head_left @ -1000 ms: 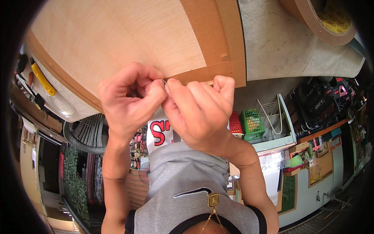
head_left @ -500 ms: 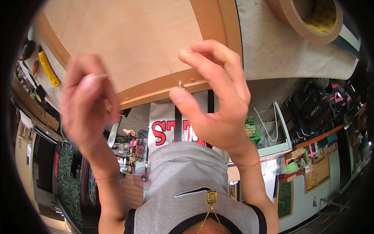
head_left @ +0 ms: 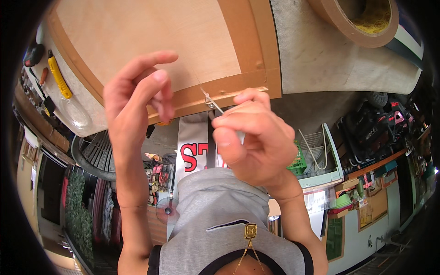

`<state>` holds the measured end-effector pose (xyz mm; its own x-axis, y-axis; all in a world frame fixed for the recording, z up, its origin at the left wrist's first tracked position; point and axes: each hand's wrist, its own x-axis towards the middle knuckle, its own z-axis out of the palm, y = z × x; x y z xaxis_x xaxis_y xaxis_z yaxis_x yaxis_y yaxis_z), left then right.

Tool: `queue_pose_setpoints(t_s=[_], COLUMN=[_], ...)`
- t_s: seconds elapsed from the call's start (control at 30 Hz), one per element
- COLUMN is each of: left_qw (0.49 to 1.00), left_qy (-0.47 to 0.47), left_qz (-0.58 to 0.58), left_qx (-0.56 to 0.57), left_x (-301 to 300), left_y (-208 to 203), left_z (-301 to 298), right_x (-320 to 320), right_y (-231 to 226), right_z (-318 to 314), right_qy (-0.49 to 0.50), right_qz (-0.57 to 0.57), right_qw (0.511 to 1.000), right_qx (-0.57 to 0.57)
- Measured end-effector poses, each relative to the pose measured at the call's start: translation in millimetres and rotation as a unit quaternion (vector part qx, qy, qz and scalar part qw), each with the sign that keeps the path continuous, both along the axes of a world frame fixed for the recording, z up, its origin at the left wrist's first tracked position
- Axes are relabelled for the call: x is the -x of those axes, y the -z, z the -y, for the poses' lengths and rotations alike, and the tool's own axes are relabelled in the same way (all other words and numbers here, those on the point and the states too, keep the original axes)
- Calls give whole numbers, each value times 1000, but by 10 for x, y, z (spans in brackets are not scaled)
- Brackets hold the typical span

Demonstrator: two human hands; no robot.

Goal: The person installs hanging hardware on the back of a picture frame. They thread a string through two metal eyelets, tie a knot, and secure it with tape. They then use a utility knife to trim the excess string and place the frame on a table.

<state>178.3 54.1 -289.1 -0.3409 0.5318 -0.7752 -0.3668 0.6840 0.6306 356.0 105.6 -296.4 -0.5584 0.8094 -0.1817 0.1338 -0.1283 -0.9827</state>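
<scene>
A wooden panel [head_left: 151, 41] lies face down on the table, its border covered with brown tape [head_left: 251, 46]. On its near edge sits a small metal hanging ring [head_left: 210, 103], with a thin pale cord [head_left: 217, 107] at it. My right hand [head_left: 259, 137] is closed just right of the ring, pinching the cord between thumb and fingers. To the left, my left hand [head_left: 137, 98] hovers over the panel's near edge with its fingers apart. Nothing shows in it. Where the cord runs beyond the ring is too fine to follow.
A large roll of brown tape [head_left: 376, 40] rests at the far right on the pale table cover [head_left: 316, 59]. A yellow utility knife [head_left: 59, 75] lies left of the panel, near a clear coil [head_left: 79, 112]. Below right stand a green basket [head_left: 299, 160] and a wire rack.
My right hand has moved down and closed on the cord from an open pose. My left hand has shifted right and its fingers have spread from a pinch.
</scene>
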Motion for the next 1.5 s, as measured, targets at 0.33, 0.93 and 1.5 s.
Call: queue_pose_setpoints(t_s=[0.33,0.93,1.5], left_qw=[993,983,975], left_qy=[119,158,169], left_qz=[-23,-96,-140], left_qx=[17,-15,-28], left_x=[-113,-184,-208], left_y=[225,249,252], left_z=[6,4,6], right_x=[24,68,53], right_y=[122,181,216], right_z=[68,37,19], right_qy=[82,26,20], right_qz=[85,146,132], right_qw=[991,988,990], right_qx=[58,52,47])
